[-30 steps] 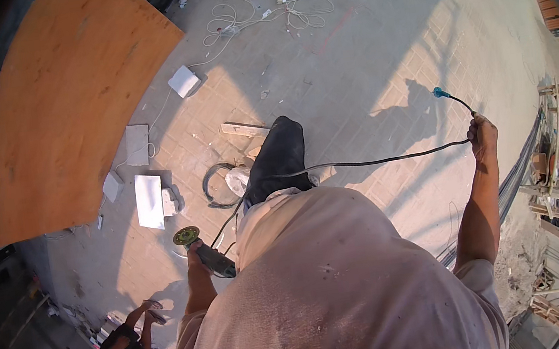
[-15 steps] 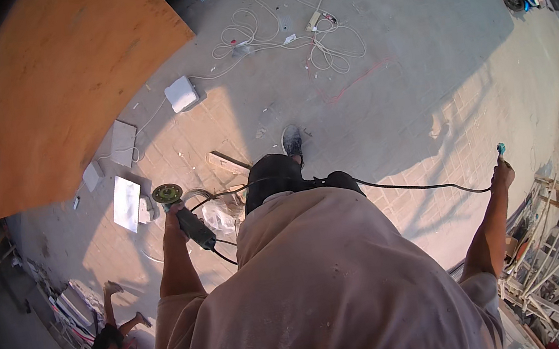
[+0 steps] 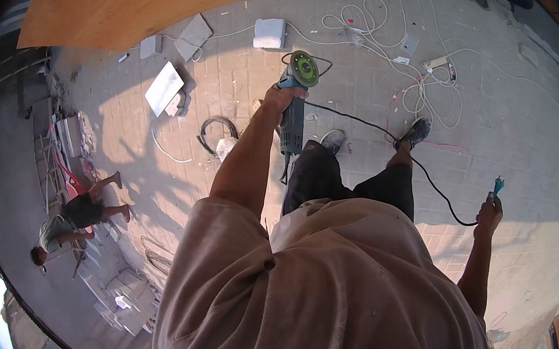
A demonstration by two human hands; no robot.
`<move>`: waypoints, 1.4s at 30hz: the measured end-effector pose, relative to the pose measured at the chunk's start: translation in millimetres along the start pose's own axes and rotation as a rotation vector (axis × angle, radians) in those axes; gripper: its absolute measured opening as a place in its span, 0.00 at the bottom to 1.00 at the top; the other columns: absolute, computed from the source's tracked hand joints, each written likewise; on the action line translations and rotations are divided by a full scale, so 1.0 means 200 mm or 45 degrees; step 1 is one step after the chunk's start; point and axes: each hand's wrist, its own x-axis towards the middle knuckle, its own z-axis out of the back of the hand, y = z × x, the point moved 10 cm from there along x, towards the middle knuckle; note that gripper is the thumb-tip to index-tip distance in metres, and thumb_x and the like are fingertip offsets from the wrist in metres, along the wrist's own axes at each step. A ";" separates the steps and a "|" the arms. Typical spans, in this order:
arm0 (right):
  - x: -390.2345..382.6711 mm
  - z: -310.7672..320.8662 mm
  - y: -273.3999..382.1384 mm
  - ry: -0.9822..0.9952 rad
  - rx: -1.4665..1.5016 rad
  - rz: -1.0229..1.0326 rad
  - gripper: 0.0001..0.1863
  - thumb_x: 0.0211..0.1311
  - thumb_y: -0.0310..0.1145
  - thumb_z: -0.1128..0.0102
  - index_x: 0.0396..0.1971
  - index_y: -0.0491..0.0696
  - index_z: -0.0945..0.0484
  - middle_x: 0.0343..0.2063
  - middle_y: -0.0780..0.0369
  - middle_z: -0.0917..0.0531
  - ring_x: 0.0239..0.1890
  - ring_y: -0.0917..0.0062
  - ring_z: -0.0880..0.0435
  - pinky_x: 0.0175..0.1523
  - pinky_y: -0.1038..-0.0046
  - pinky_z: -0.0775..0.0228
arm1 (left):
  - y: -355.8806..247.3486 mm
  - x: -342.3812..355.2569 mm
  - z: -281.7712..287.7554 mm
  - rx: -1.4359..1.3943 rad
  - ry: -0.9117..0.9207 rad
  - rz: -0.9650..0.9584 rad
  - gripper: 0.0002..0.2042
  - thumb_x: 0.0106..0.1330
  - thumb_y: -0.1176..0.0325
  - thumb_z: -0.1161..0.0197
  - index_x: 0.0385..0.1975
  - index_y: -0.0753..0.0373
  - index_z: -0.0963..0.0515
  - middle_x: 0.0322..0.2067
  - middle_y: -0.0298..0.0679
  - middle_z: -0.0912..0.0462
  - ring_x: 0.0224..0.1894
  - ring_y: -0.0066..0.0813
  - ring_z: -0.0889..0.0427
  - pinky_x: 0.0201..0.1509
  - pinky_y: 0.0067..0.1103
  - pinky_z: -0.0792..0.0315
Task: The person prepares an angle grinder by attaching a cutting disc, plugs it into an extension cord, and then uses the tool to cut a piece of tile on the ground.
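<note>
My left hand [image 3: 279, 99] is closed around an angle grinder [image 3: 293, 125], which I hold out in front of my left leg. Its green disc [image 3: 305, 68] sits at the far end, and the grey body hangs back toward me. Out to the right, my right hand [image 3: 488, 211] grips a blue power plug [image 3: 499, 186], its prongs pointing away from me. The black cord [image 3: 425, 167] hangs in a curve across my legs between grinder and plug. On the paving ahead to the right lies a white power strip [image 3: 435, 63], apart from both hands.
White extension cable [image 3: 371, 13] lies in loops ahead. A white block [image 3: 269, 33], a white panel [image 3: 164, 89] and a coiled black hose [image 3: 217, 130] lie to the left. An orange-brown sheet [image 3: 168, 3] is at the back. Another person [image 3: 78, 213] bends at far left.
My view has swung round, with the orange-brown sheet now farther ahead. The grinder has come forward and right in my left hand; the plug stays in my right, nearer my body.
</note>
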 end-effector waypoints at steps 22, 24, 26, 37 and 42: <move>0.44 -1.78 -0.86 0.435 0.264 -1.077 0.08 0.77 0.37 0.47 0.37 0.52 0.30 0.17 0.70 0.32 0.13 0.85 0.36 0.16 0.78 0.48 | 0.16 1.95 -1.46 0.601 0.114 -0.103 0.22 0.49 0.67 0.22 0.44 0.66 0.19 0.35 0.39 0.16 0.38 0.32 0.18 0.48 0.32 0.23; 0.53 -1.88 -0.94 0.413 0.321 -1.056 0.07 0.77 0.40 0.45 0.40 0.54 0.28 0.18 0.71 0.32 0.15 0.87 0.37 0.18 0.80 0.48 | 0.15 2.19 -1.65 1.081 -0.035 -0.354 0.31 0.45 0.67 0.20 0.52 0.67 0.24 0.45 0.46 0.19 0.50 0.42 0.20 0.55 0.36 0.24; 0.64 -1.97 -0.99 0.386 0.362 -1.006 0.08 0.77 0.41 0.44 0.40 0.54 0.27 0.19 0.71 0.32 0.16 0.89 0.37 0.19 0.81 0.48 | 0.15 2.37 -1.84 1.421 -0.077 -0.570 0.38 0.42 0.68 0.20 0.58 0.67 0.29 0.54 0.52 0.25 0.58 0.51 0.25 0.61 0.40 0.25; 0.81 -2.09 -0.90 0.373 0.639 -0.913 0.07 0.75 0.35 0.41 0.44 0.48 0.20 0.21 0.73 0.31 0.20 0.92 0.36 0.23 0.83 0.44 | 0.32 2.75 -2.10 1.678 -0.020 -0.701 0.42 0.43 0.70 0.20 0.61 0.68 0.34 0.58 0.54 0.32 0.63 0.59 0.31 0.68 0.40 0.29; 0.91 -2.05 -0.86 0.344 0.739 -0.903 0.09 0.75 0.34 0.41 0.45 0.44 0.21 0.21 0.73 0.30 0.21 0.92 0.35 0.25 0.83 0.43 | 0.25 2.71 -2.16 1.970 -0.003 -0.577 0.38 0.53 0.69 0.25 0.64 0.67 0.37 0.60 0.54 0.33 0.65 0.58 0.32 0.70 0.41 0.31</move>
